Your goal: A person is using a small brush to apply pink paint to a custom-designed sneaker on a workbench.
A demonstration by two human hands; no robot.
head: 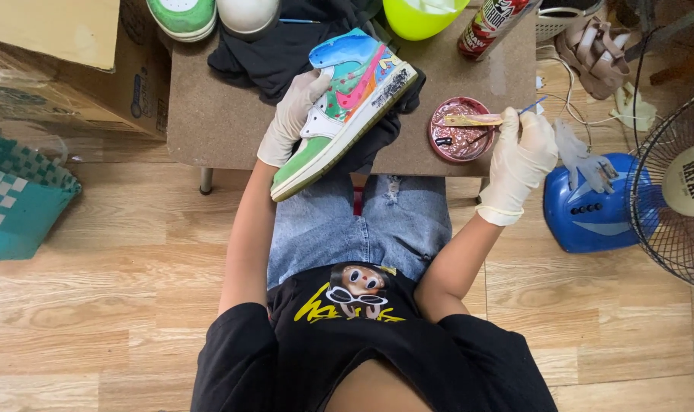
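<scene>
Low brown table (pixel 210 122) with dark cloth (pixel 286 46) at its far edge. Painted high-top sneaker (pixel 343 107) — held over the near edge, long axis diagonal, toe toward the near left, collar toward the far right, sole facing right. Left hand (pixel 293 114), gloved, wrapped around the sneaker's upper. Right hand (pixel 522 152), gloved, pinching a paintbrush (pixel 480 120) — tip over the round paint dish (pixel 460 130) at the near right edge.

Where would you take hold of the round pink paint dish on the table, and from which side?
Probably by the bare front rim of the paint dish, coming from the table's near edge. It lies flat and shallow, wet paint fills its middle, and the brush in the right hand crosses its far side, so a rim pinch there looks cleanest.
</scene>
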